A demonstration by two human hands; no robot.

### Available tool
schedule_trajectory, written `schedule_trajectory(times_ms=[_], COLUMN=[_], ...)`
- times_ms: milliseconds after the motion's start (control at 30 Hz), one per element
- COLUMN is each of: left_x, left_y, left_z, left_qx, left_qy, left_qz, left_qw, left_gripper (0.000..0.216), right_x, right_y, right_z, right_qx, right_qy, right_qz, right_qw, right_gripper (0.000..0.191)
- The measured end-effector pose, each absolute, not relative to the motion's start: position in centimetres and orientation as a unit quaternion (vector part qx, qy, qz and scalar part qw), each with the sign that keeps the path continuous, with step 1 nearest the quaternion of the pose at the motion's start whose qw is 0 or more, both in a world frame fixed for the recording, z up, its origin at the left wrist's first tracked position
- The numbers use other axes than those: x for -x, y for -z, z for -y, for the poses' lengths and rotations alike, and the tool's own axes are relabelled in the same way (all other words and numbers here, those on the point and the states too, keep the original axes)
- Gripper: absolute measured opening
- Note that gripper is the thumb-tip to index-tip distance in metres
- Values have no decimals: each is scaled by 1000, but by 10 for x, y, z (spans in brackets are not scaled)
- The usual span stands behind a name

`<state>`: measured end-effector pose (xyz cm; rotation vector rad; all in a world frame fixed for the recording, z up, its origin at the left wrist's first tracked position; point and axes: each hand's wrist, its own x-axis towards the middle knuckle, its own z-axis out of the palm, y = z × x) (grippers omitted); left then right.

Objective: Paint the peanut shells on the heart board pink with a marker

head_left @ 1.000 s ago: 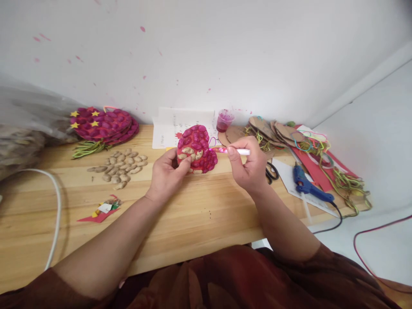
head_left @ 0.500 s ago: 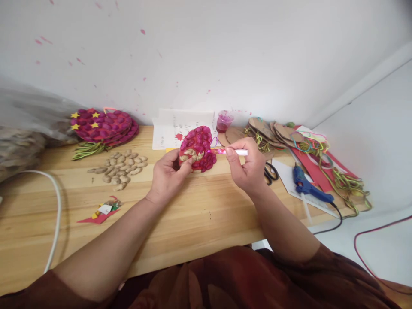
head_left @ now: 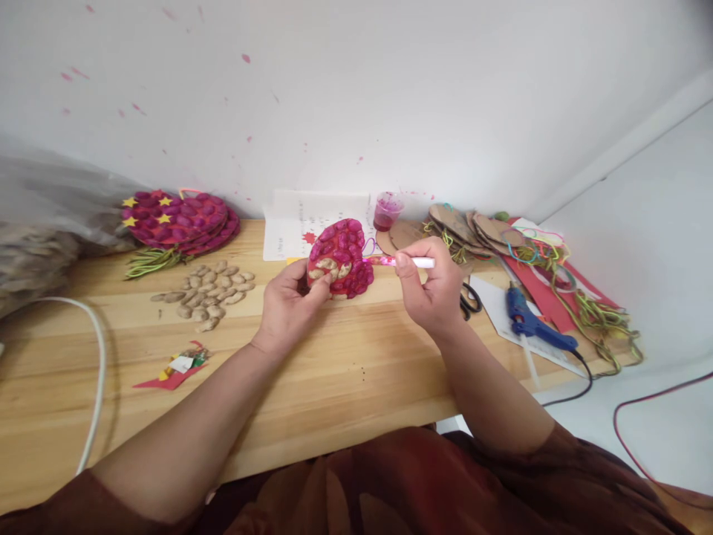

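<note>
My left hand (head_left: 290, 303) grips a round red disc (head_left: 339, 249) by its lower left edge, thumb on its face. Peanuts cover the disc, most painted magenta; several near the thumb keep their tan shell colour. Between the thumb and fingers of my right hand (head_left: 431, 286) is a white-handled paintbrush (head_left: 415, 261), its magenta-stained end pointing left at the disc's right edge. Whether the bristles touch the disc I cannot tell. A plastic cup (head_left: 388, 212) with magenta paint stands behind, against the wall. Loose tan peanuts (head_left: 209, 291) lie left of my left hand.
Finished-looking magenta peanut discs (head_left: 183, 219) with yellow stars are stacked at the back left. On the right lie cardboard discs (head_left: 454, 227), black-handled scissors (head_left: 472, 299), a blue glue gun (head_left: 535, 325) with its cord, and green strings (head_left: 604, 327). A white cable (head_left: 99, 371) arches at the left.
My right hand has drawn the paintbrush slightly to the right, away from the painted peanuts. The disc in my left hand has hardly moved.
</note>
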<state>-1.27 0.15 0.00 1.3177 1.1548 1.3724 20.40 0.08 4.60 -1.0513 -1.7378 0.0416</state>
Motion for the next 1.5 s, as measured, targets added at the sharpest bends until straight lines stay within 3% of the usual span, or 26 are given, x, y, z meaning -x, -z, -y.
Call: schedule_trajectory(times_ms=[733,967,1500], left_x=[10,11,13], left_y=[-8,-7,-3], left_z=[-2,-4,-5], left_qx=[-474,-378,-389], left_qy=[-564,-557,-555], left_qz=[-471,-457,-440], left_qw=[485,582,589], left_gripper=[28,33,33], right_x=[-195,-197,-205], right_y=[-46,-46,-45], right_z=[4,3,-3], right_qx=[433,412,443], right_qy=[-26,-48,-39], right_qz=[756,758,708], right_qw=[490,503,549], right_gripper=[11,9,9])
